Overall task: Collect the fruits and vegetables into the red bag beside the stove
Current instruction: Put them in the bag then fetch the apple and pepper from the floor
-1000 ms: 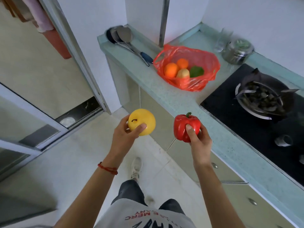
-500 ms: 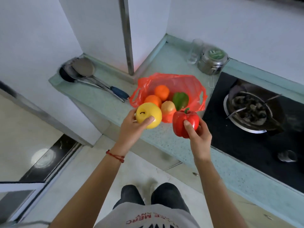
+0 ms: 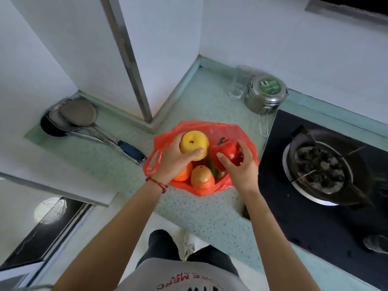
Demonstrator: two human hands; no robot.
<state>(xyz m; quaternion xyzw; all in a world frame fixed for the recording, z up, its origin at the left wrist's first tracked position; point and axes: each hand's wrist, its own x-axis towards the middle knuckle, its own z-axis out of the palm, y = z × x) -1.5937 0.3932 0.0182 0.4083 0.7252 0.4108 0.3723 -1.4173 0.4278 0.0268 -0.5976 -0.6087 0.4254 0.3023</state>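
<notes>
Near: orange (image 3: 184, 174) + pear (image 3: 202, 177) already in red bag (image 3: 247, 141). My left hand (image 3: 175, 159) grips yellow apple (image 3: 194, 144), right hand (image 3: 243, 164) grips red pepper (image 3: 227, 151), both held over bag mouth for drop. Stove (image 3: 294, 217) at right, tin (image 3: 265, 94) far.

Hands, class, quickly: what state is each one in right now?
Left hand: grips the yellow apple over the red bag.
Right hand: grips the red bell pepper over the same bag.
</notes>
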